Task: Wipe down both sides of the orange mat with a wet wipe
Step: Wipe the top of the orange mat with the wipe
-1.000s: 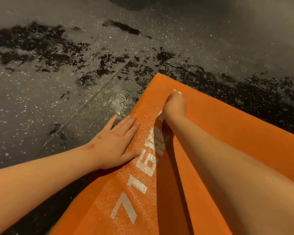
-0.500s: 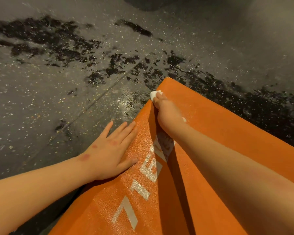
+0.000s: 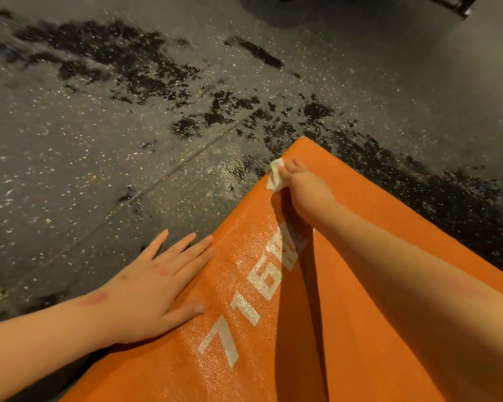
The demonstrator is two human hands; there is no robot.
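Dark speckled floor (image 3: 99, 158) fills the far and left of view, with black wet-looking patches across it and a shiny patch just left of the mat's far corner. Orange mat (image 3: 172, 372) lies flat on the floor, running from near right up to its far corner at centre. Its top face looks pebbled, with white numerals (image 3: 269, 274) printed along the left edge. Judged: thin foam, light, soft and floppy, maybe a bit slick where damp; best taken at a corner or along the left edge to flip it. Left hand (image 3: 154, 297) lies flat with fingers straight, thumb and fingertips on the mat's left edge, palm over the floor, pinning the mat; its grip holds nothing. Right hand (image 3: 305, 187) reaches near the far corner, grip curled on the wet wipe (image 3: 275, 177), pressing it on the mat right at the left edge. Floor to the left and far gives room for turning the mat. Underside not visible.
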